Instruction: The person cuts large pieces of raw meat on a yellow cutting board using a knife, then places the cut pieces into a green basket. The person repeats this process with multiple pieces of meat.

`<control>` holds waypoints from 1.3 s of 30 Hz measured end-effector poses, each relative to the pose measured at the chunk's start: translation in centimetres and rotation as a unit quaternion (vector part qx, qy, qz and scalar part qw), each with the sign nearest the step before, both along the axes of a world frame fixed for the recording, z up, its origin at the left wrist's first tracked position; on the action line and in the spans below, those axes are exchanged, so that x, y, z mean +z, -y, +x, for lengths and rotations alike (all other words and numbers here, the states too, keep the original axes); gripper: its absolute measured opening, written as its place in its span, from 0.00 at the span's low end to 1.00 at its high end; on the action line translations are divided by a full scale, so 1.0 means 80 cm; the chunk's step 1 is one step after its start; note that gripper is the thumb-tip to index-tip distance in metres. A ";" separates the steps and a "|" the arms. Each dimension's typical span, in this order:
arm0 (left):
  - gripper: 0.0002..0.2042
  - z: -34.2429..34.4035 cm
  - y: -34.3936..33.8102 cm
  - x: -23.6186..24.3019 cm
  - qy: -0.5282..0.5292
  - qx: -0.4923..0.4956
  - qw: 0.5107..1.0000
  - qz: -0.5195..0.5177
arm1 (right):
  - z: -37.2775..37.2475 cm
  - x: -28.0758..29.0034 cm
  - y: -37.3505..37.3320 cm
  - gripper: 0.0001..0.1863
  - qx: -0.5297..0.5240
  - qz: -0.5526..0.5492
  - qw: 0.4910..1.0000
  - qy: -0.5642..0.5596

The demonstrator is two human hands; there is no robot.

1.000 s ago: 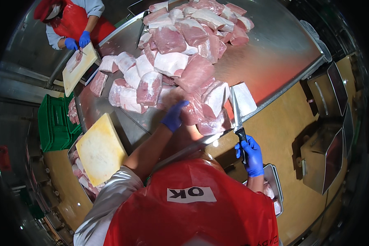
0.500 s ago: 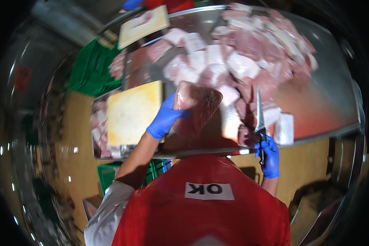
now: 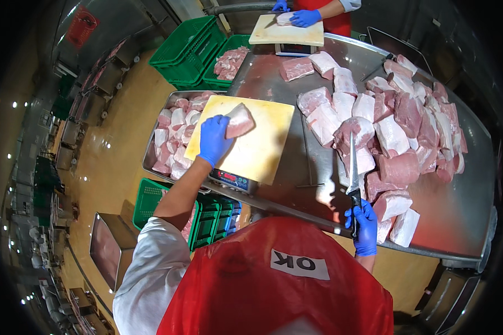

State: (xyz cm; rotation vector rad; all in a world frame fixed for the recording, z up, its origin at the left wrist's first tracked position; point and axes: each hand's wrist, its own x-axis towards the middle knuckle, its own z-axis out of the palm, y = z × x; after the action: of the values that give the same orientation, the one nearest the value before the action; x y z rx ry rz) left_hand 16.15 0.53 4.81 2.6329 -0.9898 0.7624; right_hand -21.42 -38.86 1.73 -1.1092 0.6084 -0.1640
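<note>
My left hand, in a blue glove, grips a piece of pork with a pale fat side. That piece rests on the yellowish cutting board, which lies over a digital scale. Upright in my right hand, also gloved in blue, is a long-bladed knife with a black handle; its blade points away from me, over the steel table edge. Just beyond the blade lie several pork pieces, part of a large heap on the right.
Left of the board stands a metal tray filled with meat pieces. Green crates stand at the far left, others below the table edge. Across the table, a co-worker's gloved hands work at another cutting board.
My left hand has brought the pork from above the table leftward onto the cutting board. The view has shifted left, and the co-worker's hands now show. The knife stays in my right hand.
</note>
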 end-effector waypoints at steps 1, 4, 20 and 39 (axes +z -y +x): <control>0.25 -0.008 -0.012 -0.013 -0.021 -0.008 1.000 0.008 | 0.005 0.002 -0.008 0.15 0.011 -0.004 1.000 -0.004; 0.27 -0.048 -0.021 -0.006 -0.036 -0.045 0.998 0.034 | 0.015 0.009 -0.029 0.15 0.040 -0.023 0.998 -0.035; 0.19 -0.198 -0.363 -0.205 -0.101 0.421 0.875 -0.217 | 0.055 -0.023 -0.114 0.09 0.039 0.081 0.995 -0.052; 0.19 -0.188 -0.384 -0.227 -0.184 0.373 0.805 -0.424 | 0.097 -0.017 -0.179 0.09 0.055 0.169 0.979 -0.103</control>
State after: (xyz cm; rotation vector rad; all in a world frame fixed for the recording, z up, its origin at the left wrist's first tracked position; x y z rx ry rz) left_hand 1.11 31.26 -13.38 2.1084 0.4831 0.5703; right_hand -13.65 -24.52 0.34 -0.8311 0.7273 0.1500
